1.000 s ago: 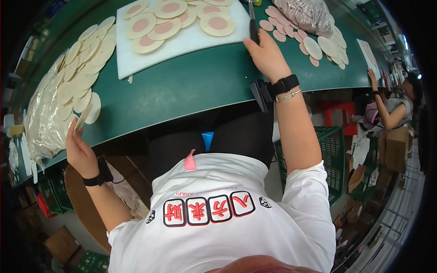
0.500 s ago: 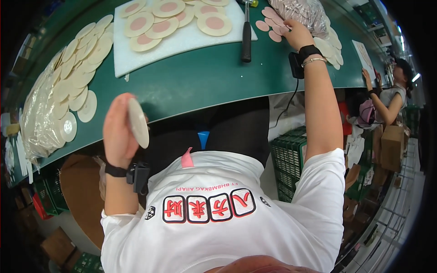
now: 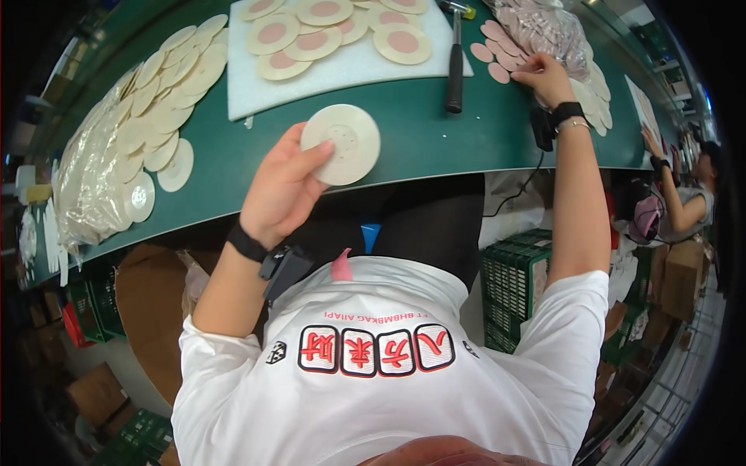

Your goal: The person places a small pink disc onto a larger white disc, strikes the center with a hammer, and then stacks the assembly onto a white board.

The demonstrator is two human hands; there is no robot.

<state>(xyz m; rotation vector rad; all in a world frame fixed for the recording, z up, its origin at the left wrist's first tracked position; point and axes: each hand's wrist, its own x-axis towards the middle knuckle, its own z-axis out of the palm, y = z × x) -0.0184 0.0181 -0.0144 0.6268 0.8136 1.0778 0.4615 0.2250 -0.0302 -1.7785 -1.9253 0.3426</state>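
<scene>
My left hand (image 3: 281, 185) grips a round cream disc (image 3: 356, 133) by its edge, thumb across its face. The disc is turned face up, showing small marks around its middle, above the near edge of the green table. At the right, my right hand (image 3: 550, 84) reaches to some loose pink discs (image 3: 503, 43), its thumb and fingertips pinched together at their near side. Whatever lies between those fingertips is too small to make out. Behind that hand sits a clear plastic bag (image 3: 548, 29) of pink discs.
On a white foam board (image 3: 350, 84) lie several cream discs with pink centres (image 3: 402, 44). A black-handled hammer (image 3: 454, 78) rests at its right edge. A bag of cream discs (image 3: 93, 186) spills over the left side. More cream discs (image 3: 597, 97) lie far right, near a co-worker.
My left hand has moved right and up with the cream disc, turning it from edge-on to face up. My right hand stays by the pink discs, its fingertips drawn in. The whole view has shifted slightly.
</scene>
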